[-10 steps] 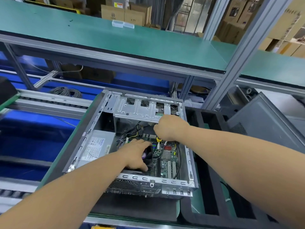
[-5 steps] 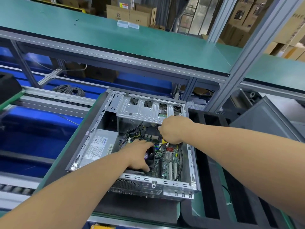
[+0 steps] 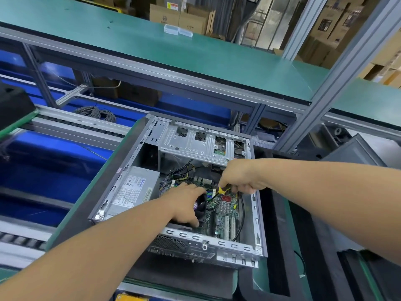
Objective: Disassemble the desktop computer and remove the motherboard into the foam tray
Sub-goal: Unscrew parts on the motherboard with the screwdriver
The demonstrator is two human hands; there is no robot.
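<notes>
Risk: screwdriver point(image 3: 222, 190) tip could slip off a screw head and gouge the motherboard point(image 3: 223, 210); likely cause is the slanted shaft and the awkward reach under the drive cage point(image 3: 204, 144).
Risk, second: loose screw may drop into the computer case point(image 3: 258, 218) among the cables point(image 3: 239, 216); black cable loops across the board's right side and could snag a lift.
Risk, third: pressure from the left hand on the cooler fan point(image 3: 200, 206) could flex the board while it is fastened.
Right hand point(image 3: 237, 177): fingers clenched around the yellow-and-black screwdriver handle, tip angled down-left toward the board; contact point too small to tell.
Left hand point(image 3: 186, 203): fingers curled over the fan, gripping its housing.
Motherboard position: seated flat in the case floor, directly beneath both hands, right of the power supply point(image 3: 134, 190).
Foam tray point(image 3: 280, 246): black, just beside the case on the right, on the green surface point(image 3: 91, 198).
Stage, judged: board not yet freed.
</notes>
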